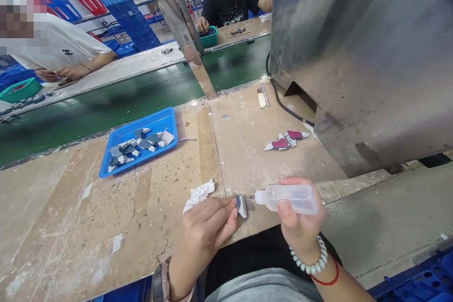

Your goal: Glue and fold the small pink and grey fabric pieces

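Left hand (207,226): fingers pinching grey-white piece (242,207). Right hand (307,226): fingers wrapped round squeeze bottle (293,199), nozzle (250,197) beside piece. Risk, we judge: oversqueezing could wet the pinching fingers.

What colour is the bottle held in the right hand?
The bottle is whitish and translucent, seen in the head view.

Translucent bottle (295,199), sideways, near grey-white piece (242,207)
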Action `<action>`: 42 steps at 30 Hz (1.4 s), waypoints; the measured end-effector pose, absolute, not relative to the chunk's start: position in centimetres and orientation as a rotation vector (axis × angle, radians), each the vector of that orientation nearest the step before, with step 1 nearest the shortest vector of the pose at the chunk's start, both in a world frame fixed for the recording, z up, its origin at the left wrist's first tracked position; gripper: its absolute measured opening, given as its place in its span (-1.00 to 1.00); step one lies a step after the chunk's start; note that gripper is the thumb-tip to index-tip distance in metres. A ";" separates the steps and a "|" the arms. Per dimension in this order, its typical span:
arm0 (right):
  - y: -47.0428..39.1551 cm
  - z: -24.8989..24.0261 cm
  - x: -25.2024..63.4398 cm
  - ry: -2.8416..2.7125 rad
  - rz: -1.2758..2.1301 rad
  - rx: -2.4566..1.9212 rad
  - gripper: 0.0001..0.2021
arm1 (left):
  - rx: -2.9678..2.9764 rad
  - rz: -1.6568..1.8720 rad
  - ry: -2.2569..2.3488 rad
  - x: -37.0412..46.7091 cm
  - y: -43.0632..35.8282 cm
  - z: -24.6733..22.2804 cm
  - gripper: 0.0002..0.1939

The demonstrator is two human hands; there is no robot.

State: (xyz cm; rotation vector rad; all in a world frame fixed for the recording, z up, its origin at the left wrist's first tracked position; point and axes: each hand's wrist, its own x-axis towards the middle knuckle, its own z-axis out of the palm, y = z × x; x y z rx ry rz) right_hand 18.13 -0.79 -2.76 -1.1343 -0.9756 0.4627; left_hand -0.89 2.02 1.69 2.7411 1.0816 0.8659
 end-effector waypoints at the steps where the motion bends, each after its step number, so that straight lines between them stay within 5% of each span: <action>1: -0.8 -2.8 18.1 -0.970 0.466 -1.142 -0.79 | 2.733 0.865 1.089 -0.8 1.9 1.7 -0.86; 42: -0.5 -1.6 18.4 -1.015 0.580 -1.138 -0.78 | 2.438 1.048 1.255 0.1 0.0 -0.3 -0.88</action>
